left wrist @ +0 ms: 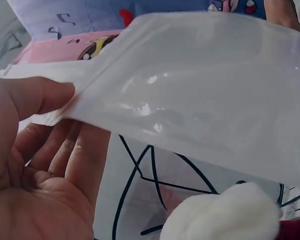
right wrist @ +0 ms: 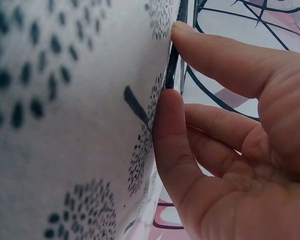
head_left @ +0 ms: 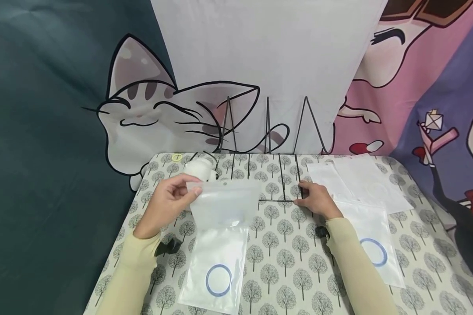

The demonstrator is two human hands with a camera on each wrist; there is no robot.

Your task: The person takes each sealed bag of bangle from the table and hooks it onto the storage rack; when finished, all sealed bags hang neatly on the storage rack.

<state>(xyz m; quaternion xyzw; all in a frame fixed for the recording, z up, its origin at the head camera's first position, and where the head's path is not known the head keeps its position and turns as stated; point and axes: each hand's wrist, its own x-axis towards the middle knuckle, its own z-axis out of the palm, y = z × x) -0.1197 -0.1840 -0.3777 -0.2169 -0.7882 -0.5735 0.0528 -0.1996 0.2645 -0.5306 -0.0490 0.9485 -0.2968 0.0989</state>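
My left hand (head_left: 167, 201) pinches a translucent white plastic pouch (head_left: 224, 203) by its upper left corner, thumb in front. A small hole shows in the pouch's top strip. Flat on the table below it lies a white plastic pouch (head_left: 199, 262) with a blue ring, its upper end meeting the held one in the head view. Farther right, my right hand (head_left: 317, 199) grips the near right corner of a black wire rack (head_left: 281, 177), thumb and index fingertips on the wire (right wrist: 173, 65). A white plush toy (head_left: 200, 168) sits just beyond the left hand.
To the right of my right forearm lies another pouch (head_left: 390, 245) with a blue ring. Several white pouches (head_left: 372, 179) overlap at the back right. The rack's upright wire prongs (head_left: 305, 118) rise before the printed cloth (head_left: 268, 52). A tree-patterned cloth covers the table (head_left: 270, 249).
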